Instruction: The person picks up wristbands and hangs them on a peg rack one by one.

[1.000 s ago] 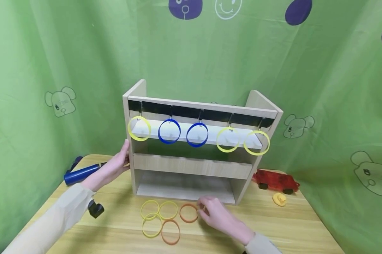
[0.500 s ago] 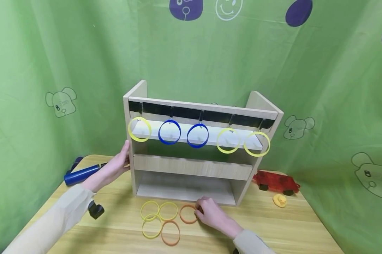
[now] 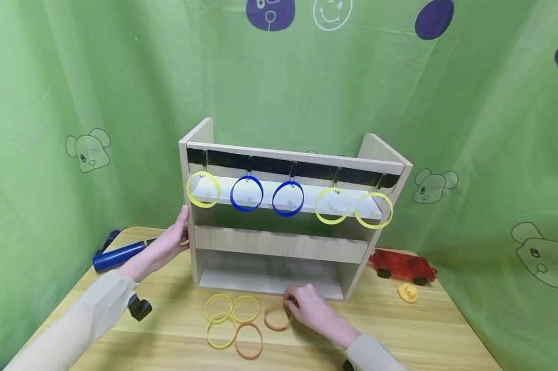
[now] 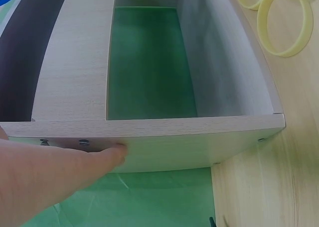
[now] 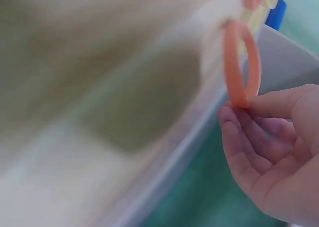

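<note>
My right hand (image 3: 312, 312) pinches an orange ring (image 5: 233, 62) between thumb and fingertips, in front of the wooden shelf unit (image 3: 281, 245). In the head view that ring is tipped up from the table. My left hand (image 3: 168, 244) rests against the outer face of the unit's left side panel (image 4: 164, 145). In the left wrist view one digit lies straight along that panel; the other fingers are mostly hidden. Another orange ring (image 3: 248, 355) lies flat on the table, touching or very near several yellow rings (image 3: 220, 346).
Hooks on the unit's black strip (image 3: 272, 166) hold yellow rings (image 3: 203, 205) and blue rings (image 3: 246, 209). A blue cylinder-handled object (image 3: 118, 257) lies left of the unit. A red toy car (image 3: 401, 266) and a yellow duck (image 3: 408, 292) are on the right. Green curtain (image 3: 279, 93) stands behind.
My right hand moved slightly left to the orange ring, and the ring has gone from lying flat to tipped up in its fingers. My left hand stays at the side panel.
</note>
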A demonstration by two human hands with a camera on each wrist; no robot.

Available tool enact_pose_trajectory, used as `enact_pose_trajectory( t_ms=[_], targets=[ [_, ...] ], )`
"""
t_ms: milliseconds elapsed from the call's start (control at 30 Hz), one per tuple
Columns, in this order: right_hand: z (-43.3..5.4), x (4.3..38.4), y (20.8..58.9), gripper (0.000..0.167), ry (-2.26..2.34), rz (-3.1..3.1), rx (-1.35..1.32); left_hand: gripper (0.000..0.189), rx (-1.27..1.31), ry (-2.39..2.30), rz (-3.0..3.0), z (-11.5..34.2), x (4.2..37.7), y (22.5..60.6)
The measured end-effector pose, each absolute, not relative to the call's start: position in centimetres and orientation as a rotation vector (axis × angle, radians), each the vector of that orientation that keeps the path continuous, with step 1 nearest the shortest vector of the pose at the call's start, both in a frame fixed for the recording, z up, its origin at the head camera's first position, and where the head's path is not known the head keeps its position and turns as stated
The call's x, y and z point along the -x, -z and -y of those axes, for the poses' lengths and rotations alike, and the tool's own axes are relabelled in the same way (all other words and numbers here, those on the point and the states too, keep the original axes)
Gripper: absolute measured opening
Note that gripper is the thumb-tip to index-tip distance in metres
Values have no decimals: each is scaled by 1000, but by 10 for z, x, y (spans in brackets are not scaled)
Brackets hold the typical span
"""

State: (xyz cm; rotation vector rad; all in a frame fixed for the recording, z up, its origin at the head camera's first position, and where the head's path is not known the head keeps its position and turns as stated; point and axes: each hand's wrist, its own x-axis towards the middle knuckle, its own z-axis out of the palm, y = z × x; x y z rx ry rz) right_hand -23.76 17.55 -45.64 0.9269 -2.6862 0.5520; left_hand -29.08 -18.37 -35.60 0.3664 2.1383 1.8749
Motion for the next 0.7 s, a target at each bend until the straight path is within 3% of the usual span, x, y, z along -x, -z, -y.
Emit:
enact_pose_trajectory(
  t_ms=[300, 700],
  targets=[
    [-165, 233, 416, 13, -450, 2449, -1044, 94, -386, -1868, -2128, 187, 292, 357],
    [-137, 223, 333, 8, -366, 2308, -1187, 91, -410, -1840, -2136, 189, 293, 359]
  ],
)
